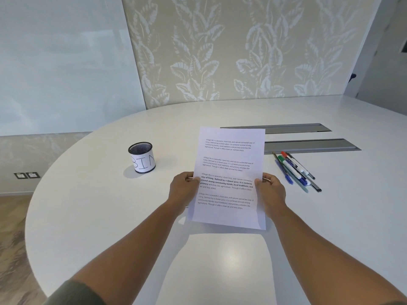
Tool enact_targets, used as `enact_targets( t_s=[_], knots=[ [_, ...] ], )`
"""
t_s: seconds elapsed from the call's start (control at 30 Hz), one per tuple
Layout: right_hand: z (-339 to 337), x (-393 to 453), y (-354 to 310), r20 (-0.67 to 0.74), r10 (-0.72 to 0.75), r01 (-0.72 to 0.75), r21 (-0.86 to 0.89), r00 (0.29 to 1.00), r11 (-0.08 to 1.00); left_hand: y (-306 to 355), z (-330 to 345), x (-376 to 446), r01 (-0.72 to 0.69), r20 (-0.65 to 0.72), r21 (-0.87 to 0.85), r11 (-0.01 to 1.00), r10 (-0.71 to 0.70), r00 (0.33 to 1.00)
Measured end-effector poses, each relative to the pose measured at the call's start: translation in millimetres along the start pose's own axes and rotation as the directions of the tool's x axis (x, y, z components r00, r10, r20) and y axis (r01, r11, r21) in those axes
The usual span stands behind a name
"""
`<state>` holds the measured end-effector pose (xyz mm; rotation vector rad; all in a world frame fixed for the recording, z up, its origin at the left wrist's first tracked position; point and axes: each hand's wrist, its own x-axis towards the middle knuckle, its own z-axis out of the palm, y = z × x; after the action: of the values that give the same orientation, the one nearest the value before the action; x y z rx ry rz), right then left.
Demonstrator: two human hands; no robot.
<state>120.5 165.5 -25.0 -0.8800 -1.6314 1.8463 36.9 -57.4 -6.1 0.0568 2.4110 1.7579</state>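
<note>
A white printed sheet of paper (229,168) with several short paragraphs of text is held up above the white table (110,216). My left hand (184,190) pinches its left edge, thumb on the front. My right hand (271,192) pinches the right edge the same way. The sheet stands nearly upright, facing me, and casts a shadow on the tabletop below.
A black mesh cup (141,157) with a paper label reading "BIN" stands left of the sheet. Several pens and markers (294,169) lie in a bunch to the right. Two grey cable hatches (308,145) sit in the tabletop behind. A patterned wall is beyond.
</note>
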Motion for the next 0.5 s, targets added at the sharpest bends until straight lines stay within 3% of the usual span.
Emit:
enact_targets(
  t_s=[0.5],
  knots=[
    [-9.2, -0.9, -0.5, 0.106, -0.029, 0.030, -0.008, 0.994, 1.000, 37.8, -11.7, 27.6, -0.080, -0.063, -0.063, 0.995, 0.076, 0.995]
  ],
)
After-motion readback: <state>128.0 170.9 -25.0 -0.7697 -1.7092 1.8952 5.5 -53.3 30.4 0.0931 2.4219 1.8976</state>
